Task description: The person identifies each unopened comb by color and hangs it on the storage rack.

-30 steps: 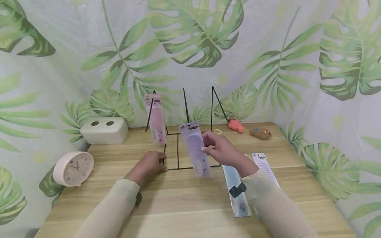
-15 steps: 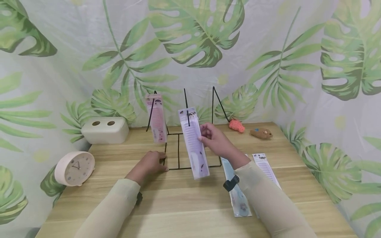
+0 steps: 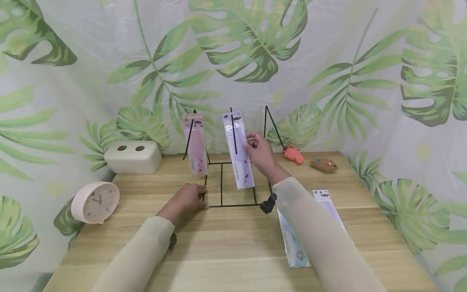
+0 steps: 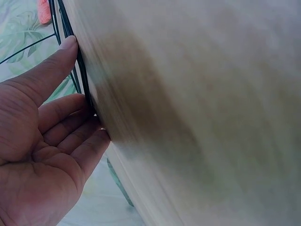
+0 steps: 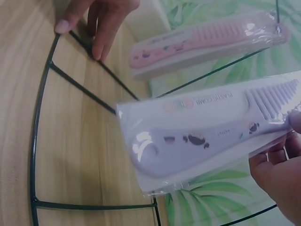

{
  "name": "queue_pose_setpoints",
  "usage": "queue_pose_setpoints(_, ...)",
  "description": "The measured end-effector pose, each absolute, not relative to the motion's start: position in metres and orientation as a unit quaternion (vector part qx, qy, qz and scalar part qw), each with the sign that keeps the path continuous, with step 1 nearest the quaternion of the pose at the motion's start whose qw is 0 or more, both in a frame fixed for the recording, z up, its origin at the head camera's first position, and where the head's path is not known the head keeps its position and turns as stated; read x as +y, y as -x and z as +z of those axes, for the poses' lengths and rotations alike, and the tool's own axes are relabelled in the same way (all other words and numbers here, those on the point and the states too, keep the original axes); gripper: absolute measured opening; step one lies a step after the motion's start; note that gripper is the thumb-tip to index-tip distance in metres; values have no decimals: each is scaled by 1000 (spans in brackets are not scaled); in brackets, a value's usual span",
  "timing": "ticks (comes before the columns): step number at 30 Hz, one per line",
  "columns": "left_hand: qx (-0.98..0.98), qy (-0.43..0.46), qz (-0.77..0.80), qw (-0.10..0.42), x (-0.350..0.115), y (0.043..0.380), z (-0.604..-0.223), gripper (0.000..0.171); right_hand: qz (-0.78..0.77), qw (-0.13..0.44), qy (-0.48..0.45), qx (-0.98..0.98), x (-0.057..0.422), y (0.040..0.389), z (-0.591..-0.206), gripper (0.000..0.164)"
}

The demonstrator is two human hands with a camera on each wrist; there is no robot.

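Note:
My right hand (image 3: 260, 156) pinches the edge of a packaged purple comb (image 3: 241, 166), whose card top overlaps the middle hook of a black wire rack (image 3: 233, 205). In the right wrist view the comb (image 5: 197, 136) shows through its clear wrapper, teeth toward my fingers. My left hand (image 3: 185, 198) holds the rack's base at its front left corner, thumb and fingertips against the wire (image 4: 81, 61). Several packaged pink combs (image 3: 197, 146) hang on the left hook. A blue packaged comb (image 3: 292, 243) and another purple one (image 3: 322, 196) lie on the table, partly hidden under my right forearm.
A cream box with two holes (image 3: 133, 158) and a pink round clock (image 3: 96, 202) stand at the left. Near the rack's right hook lies a coral knitted piece (image 3: 293, 155), with a brown toy mouse (image 3: 324, 164) beside it. A leaf-print cloth (image 3: 255, 93) hangs behind.
My right hand has raised the purple comb and moved it back along the middle hook, whose front end now sticks out ahead of the card. My left hand stays on the rack.

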State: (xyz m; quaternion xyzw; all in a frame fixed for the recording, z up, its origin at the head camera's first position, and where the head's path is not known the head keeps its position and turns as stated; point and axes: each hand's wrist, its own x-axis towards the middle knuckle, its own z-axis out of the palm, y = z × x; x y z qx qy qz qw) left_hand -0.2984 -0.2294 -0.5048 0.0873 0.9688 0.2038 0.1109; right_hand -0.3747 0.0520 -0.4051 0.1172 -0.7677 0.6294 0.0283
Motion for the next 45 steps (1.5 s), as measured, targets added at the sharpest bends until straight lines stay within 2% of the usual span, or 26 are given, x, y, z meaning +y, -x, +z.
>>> queue_pose_setpoints(9,968,-89,209,111,-227,301,-505,71,578,57,-108,-807,49,395,-409,30)
queue_pose_setpoints(16,966,-87,216,114,-225,300,-504,71,518,58,-111,-846,41,404,-406,26)
queue_pose_setpoints(37,968,-83,209,114,-225,301,-503,71,505,33,-133,-852,33,401,-403,31)
queue_pose_setpoints(45,968,-82,208,116,-230,300,-506,71,500,28,-135,-855,31,396,-404,26)
